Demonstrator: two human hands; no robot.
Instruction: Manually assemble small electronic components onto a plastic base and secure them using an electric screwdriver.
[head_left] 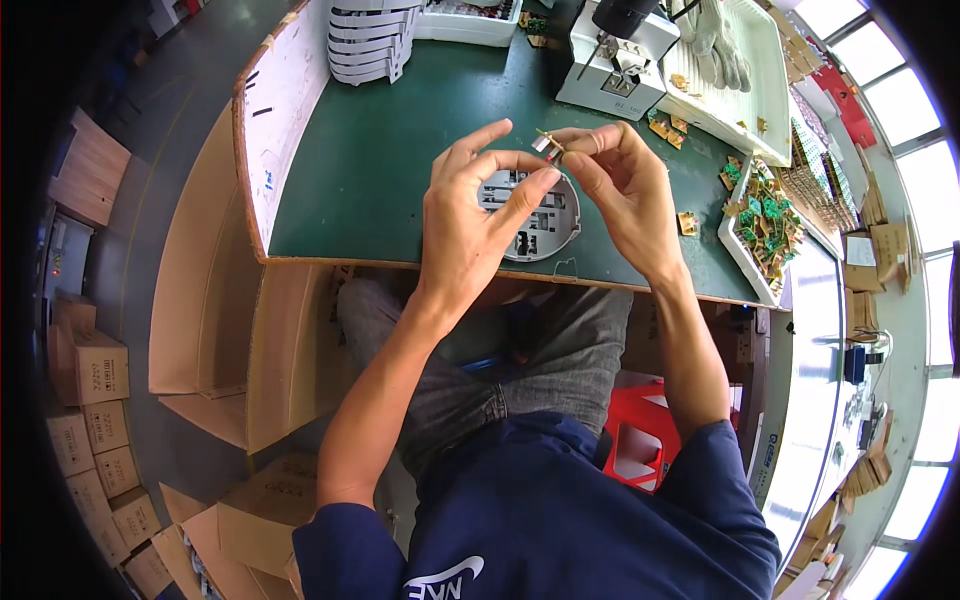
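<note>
Above the bench's front part, my right hand pinches a small circuit board with a pale block-shaped component on it. My left hand has its thumb and index fingertips closed at the lower edge of that board, its other fingers raised; what exactly lies between those two fingertips is partly hidden. Beneath both hands a round grey plastic housing lies on the green bench top, its ribbed, slotted inside facing up. My left hand covers part of the housing. One loose tan board rests by my right wrist.
A white tray heaped with green and tan boards stands at the right. Behind are a white bench machine, a pale tray with gloves, and stacked grey housings. Large cardboard boxes stand left of the bench.
</note>
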